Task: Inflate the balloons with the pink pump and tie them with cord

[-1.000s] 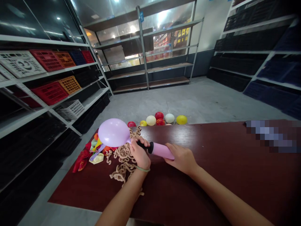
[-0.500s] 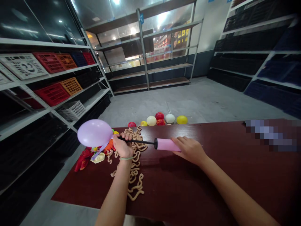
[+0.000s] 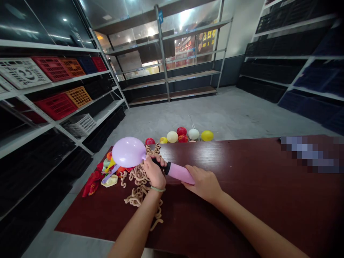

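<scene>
A lilac inflated balloon (image 3: 129, 152) sits at the black end of a pink balloon pump (image 3: 179, 172). My left hand (image 3: 155, 171) is closed around that black end, with its thumb and fingers by the balloon's neck. The pink barrel is gripped by my right hand (image 3: 204, 183), to the right of the left one. Almost none of the pump's black rod shows between the barrel and my left hand. Under and around my left hand lie tan curly strips (image 3: 134, 199) on the table. Left of them is a pile of limp balloons, with a red one (image 3: 92, 183) and a cream one (image 3: 110, 181).
The dark red table (image 3: 242, 200) spans the foreground. Beyond its far edge are several inflated balloons, including a white one (image 3: 194, 134) and a yellow one (image 3: 207, 135). Shelving with crates (image 3: 57, 105) stands at left. A blurred patch (image 3: 309, 154) covers something at the table's right.
My hands have come closer together, and the pump's rod has slid into the barrel. The balloon and my left hand moved right; my right hand moved slightly left and down.
</scene>
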